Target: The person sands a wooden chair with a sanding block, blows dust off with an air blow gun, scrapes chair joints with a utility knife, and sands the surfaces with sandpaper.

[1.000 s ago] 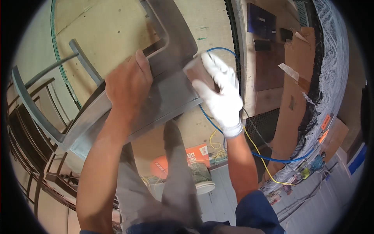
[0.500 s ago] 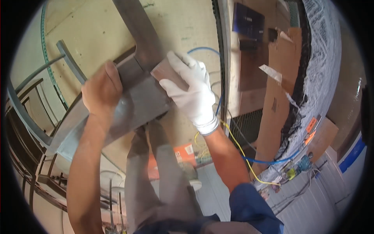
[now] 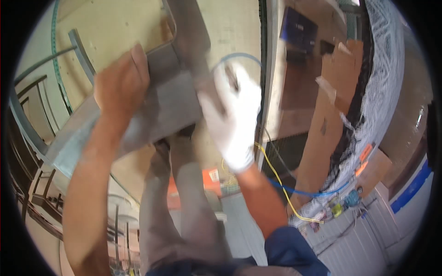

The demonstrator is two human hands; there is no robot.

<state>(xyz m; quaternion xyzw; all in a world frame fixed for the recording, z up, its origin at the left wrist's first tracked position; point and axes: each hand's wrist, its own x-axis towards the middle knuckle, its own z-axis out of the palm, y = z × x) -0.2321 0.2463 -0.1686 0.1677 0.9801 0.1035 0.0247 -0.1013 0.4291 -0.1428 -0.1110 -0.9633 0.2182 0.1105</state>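
Note:
A grey, smooth-faced frame piece (image 3: 161, 103) is raised in front of me, with a flat panel and a bar rising from its right corner. My bare left hand (image 3: 122, 80) is closed round its upper edge. My right hand (image 3: 237, 115), in a white glove, is at the piece's right edge, smeared by motion. Under its fingers a flat brown pad (image 3: 208, 89), like a sanding pad, is blurred against that edge. Whether the pad touches the metal I cannot tell.
Grey bent frames (image 3: 30, 119) stand at the left. An orange box (image 3: 202, 181) lies beyond my legs. To the right are a blue hose (image 3: 304, 191), a yellow cable (image 3: 281, 179), torn cardboard (image 3: 329, 106) and a plastic-wrapped bundle (image 3: 382, 83).
The right hand with the brown pad has shifted slightly right and down, toward the piece's side edge. The frame piece's bar now sits further right in view. The left hand keeps its grip.

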